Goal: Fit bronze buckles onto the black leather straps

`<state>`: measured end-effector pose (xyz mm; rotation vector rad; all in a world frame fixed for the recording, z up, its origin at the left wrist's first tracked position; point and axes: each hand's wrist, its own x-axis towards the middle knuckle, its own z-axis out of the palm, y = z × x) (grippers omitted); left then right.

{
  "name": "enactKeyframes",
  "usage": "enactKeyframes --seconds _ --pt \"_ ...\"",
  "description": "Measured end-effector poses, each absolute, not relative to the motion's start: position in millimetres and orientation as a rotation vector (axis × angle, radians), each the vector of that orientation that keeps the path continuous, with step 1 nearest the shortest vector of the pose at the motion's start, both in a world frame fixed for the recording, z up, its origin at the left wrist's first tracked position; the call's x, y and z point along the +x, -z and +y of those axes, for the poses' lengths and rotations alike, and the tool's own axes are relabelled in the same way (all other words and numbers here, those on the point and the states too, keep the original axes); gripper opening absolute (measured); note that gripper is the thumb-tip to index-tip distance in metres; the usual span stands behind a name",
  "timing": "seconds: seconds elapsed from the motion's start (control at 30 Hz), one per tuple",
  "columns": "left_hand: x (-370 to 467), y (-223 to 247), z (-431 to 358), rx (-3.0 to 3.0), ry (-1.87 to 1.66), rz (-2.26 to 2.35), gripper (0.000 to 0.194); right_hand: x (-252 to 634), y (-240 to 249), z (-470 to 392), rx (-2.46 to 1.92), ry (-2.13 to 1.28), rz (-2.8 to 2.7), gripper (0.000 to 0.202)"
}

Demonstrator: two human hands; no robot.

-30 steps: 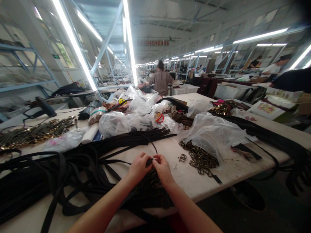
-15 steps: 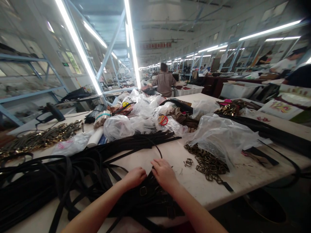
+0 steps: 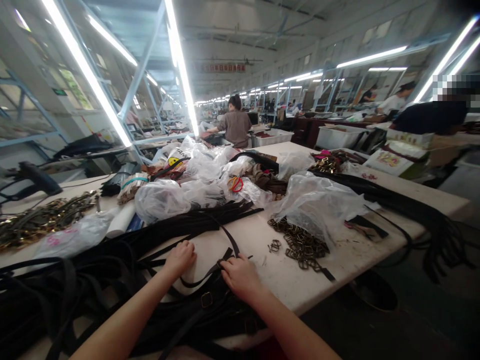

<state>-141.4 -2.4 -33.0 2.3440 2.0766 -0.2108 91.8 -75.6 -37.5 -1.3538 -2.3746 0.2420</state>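
Observation:
My right hand (image 3: 242, 276) pinches a black strap (image 3: 229, 235) near a small metal buckle (image 3: 220, 262), fingers pressed together. To its left, my left hand (image 3: 182, 257) is closed with curled fingers on a black strap; its fingertips are partly hidden. A slack strap loop (image 3: 189, 285) hangs between the two hands. Below them lies a pile of black straps (image 3: 150, 310), one bearing a square metal buckle (image 3: 206, 299). Right of my right hand, dark metal buckles (image 3: 305, 246) are heaped at the mouth of a clear plastic bag (image 3: 311, 197).
Plastic bags (image 3: 161, 200) and bundles cover the table's back. Brass-coloured hardware (image 3: 48, 215) and a dark handheld tool (image 3: 35, 180) are at left. Black straps (image 3: 442, 240) hang over the right edge. A person (image 3: 234, 122) works beyond the table, another (image 3: 431, 117) at far right.
My left hand has moved left and up, away from my right hand, and a strap loop now shows between them. The view has turned to the right.

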Motion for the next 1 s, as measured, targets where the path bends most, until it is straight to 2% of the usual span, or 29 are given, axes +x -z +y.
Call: enactKeyframes --seconds 0.2,0.57,0.7,0.93,1.0 --pt "-160.3 24.1 12.3 2.284 0.266 2.142 0.03 92.1 40.5 -77.8 -1.353 -0.236 -2.359 0.024" --pt "-99.1 7.8 -30.8 2.362 0.151 1.551 0.021 93.2 40.4 -79.1 -1.369 -0.236 -2.348 0.022" --pt "-75.3 2.1 -30.8 2.31 0.111 1.482 0.017 94.7 37.0 -81.4 -1.37 -0.248 -2.32 0.02" --pt "-69.1 -22.2 -50.3 2.336 -0.076 1.511 0.024 95.5 23.3 -85.0 -1.275 -0.26 -2.09 0.037" --pt "-73.7 -34.3 -58.6 2.343 -0.163 1.444 0.023 92.2 18.8 -80.9 -1.224 -0.234 -2.102 0.037"
